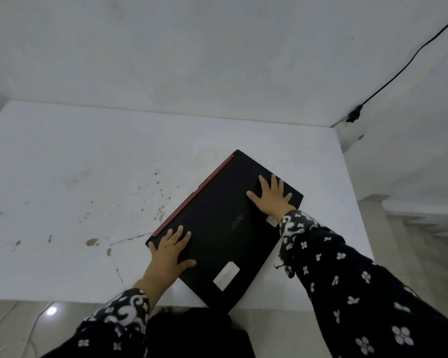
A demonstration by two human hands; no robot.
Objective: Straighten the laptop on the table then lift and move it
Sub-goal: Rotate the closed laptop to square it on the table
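Observation:
A closed black laptop (pixel 225 223) with a red strip along one long edge lies askew on the white table (pixel 88 177), turned diagonally, with its near corner jutting past the table's front edge. My left hand (pixel 170 251) rests flat on the lid at the laptop's left corner, fingers spread. My right hand (pixel 272 193) lies flat on the lid near the far right corner, fingers also spread. Neither hand curls around an edge. A white sticker (pixel 226 276) sits on the lid near me.
The table top is stained and cracked to the left of the laptop. White walls stand behind and to the right. A black cable (pixel 404 65) runs down the right wall to a plug (pixel 353 116). Tiled floor lies below the front edge.

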